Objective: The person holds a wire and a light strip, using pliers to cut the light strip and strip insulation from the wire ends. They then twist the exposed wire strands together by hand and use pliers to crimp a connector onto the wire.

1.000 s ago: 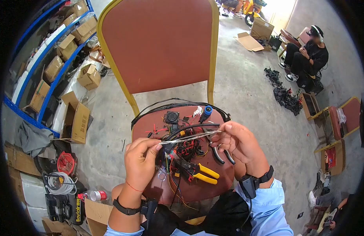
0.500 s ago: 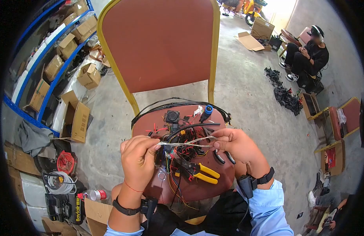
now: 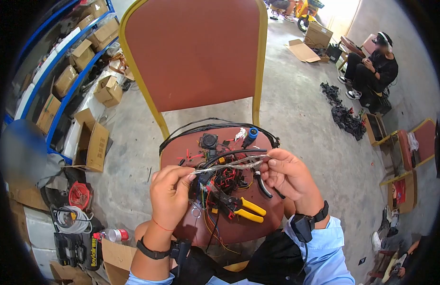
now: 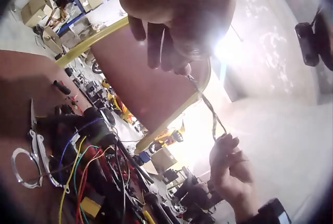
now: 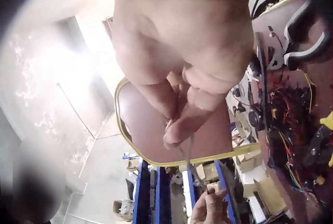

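Note:
Between the two hands a thin, silvery twisted strand [image 3: 229, 166] is stretched above the chair seat. The left hand [image 3: 171, 192] pinches its left end between thumb and fingertips. The right hand [image 3: 294, 180] pinches the other end, where the strand looks split into two lengths. In the left wrist view the strand [image 4: 209, 106] runs down from the left hand [image 4: 179, 21] to the right hand [image 4: 231, 174]. Below lie a tangle of wires [image 3: 229, 179], a yellow-handled tool [image 3: 251, 210] and dark-handled pliers [image 3: 263, 186], partly covered by the right hand.
On the red seat [image 3: 272, 223] are also a black square part [image 3: 209, 141], a blue-ended connector [image 3: 252, 133] and black cable along the back edge. Blue shelving [image 3: 82, 78] with boxes stands left; a seated person [image 3: 372, 69] is at the right, near dark bundles [image 3: 348, 122] on the floor.
The right hand moved left toward the left hand, then back right and slightly up, its fingers shifting on the strand. A blurred round patch has appeared at the left. The left hand has barely moved.

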A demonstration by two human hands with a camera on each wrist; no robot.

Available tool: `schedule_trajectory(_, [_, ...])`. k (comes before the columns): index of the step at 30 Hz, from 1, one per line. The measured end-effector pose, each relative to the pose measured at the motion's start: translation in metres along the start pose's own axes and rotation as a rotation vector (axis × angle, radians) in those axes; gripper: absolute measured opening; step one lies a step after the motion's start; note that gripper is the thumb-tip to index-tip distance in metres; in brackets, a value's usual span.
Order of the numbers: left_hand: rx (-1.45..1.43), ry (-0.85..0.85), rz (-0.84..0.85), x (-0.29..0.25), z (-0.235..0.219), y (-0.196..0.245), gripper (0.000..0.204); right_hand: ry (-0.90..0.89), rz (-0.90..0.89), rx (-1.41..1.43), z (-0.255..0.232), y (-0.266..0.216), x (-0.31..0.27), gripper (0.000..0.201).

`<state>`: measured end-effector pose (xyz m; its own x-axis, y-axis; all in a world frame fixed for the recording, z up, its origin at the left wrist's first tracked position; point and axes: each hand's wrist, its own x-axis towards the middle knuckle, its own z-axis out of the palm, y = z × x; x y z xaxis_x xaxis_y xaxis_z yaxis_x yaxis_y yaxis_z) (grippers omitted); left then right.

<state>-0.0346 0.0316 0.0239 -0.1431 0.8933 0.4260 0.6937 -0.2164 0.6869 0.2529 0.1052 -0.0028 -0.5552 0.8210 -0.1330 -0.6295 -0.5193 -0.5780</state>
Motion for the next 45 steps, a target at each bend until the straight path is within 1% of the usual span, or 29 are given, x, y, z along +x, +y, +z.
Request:
schedule_trajectory(3, [0.010, 0.033, 0.007, 0.001, -0.001, -0.001, 0.007, 0.007, 0.062, -0.020, 0.005, -0.010, -0.002, 0.019])
schedule_trajectory(6, [0.041, 0.077, 0.038, 0.002, -0.002, 0.001, 0.007, -0.062, 0.119, -0.036, -0.004, -0.008, -0.001, 0.019])
schedule_trajectory(9, [0.078, 0.124, 0.110, 0.002, -0.003, 0.000, 0.007, 0.078, 0.194, -0.193, -0.003, -0.005, -0.002, 0.021])
schedule_trajectory(12, [0.118, 0.155, 0.176, 0.002, -0.005, 0.003, 0.008, 0.124, 0.199, -0.261, -0.002, -0.002, 0.001, 0.024])
schedule_trajectory(15, [0.146, 0.183, 0.209, 0.003, -0.008, 0.005, 0.008, 0.119, 0.198, -0.281, 0.006, 0.000, 0.001, 0.024])
schedule_trajectory(18, [0.157, 0.190, 0.218, 0.006, -0.010, 0.003, 0.008, 0.119, 0.236, -0.546, 0.013, -0.001, -0.003, 0.025])
schedule_trajectory(19, [0.159, 0.186, 0.219, 0.006, -0.012, 0.002, 0.008, 0.125, 0.213, -0.630, 0.009, 0.002, -0.002, 0.024])
schedule_trajectory(21, [0.131, 0.154, 0.164, 0.004, -0.014, -0.001, 0.007, 0.142, 0.169, -0.794, -0.003, 0.010, 0.002, 0.023])
schedule_trajectory(24, [0.072, 0.129, 0.078, 0.008, -0.016, -0.005, 0.007, 0.188, 0.094, -0.909, 0.010, 0.007, 0.002, 0.018])
schedule_trajectory(25, [0.045, 0.123, 0.042, 0.007, -0.015, -0.006, 0.007, 0.204, 0.102, -0.883, 0.014, 0.008, 0.001, 0.015])
schedule_trajectory(28, [0.131, 0.118, 0.144, 0.007, -0.015, -0.005, 0.007, 0.215, 0.088, -0.776, 0.015, 0.005, 0.007, 0.010])
schedule_trajectory(30, [0.121, 0.119, 0.126, 0.006, -0.016, -0.004, 0.007, 0.191, 0.071, -0.646, 0.003, 0.009, 0.008, 0.007])
schedule_trajectory(33, [0.079, 0.107, 0.085, 0.006, -0.014, -0.003, 0.006, 0.196, -0.131, -0.758, 0.019, 0.007, 0.004, 0.007])
schedule_trajectory(36, [0.006, 0.044, 0.007, 0.007, -0.010, -0.009, 0.005, 0.091, -0.253, -0.551, 0.017, 0.007, 0.001, 0.008])
schedule_trajectory(37, [-0.023, 0.009, -0.034, 0.004, -0.009, -0.010, 0.005, 0.021, -0.235, -0.419, 0.016, 0.007, -0.002, 0.007])
schedule_trajectory(39, [-0.039, -0.040, -0.034, 0.003, -0.009, -0.005, 0.006, -0.127, -0.206, -0.149, 0.015, 0.006, -0.005, 0.007])
schedule_trajectory(42, [-0.065, -0.070, -0.031, 0.003, -0.007, -0.003, 0.006, -0.283, -0.185, -0.009, 0.012, 0.012, -0.003, 0.006])
schedule_trajectory(45, [-0.045, -0.033, -0.019, 0.001, -0.007, -0.002, 0.006, -0.290, -0.184, -0.028, 0.013, 0.014, -0.004, 0.007])
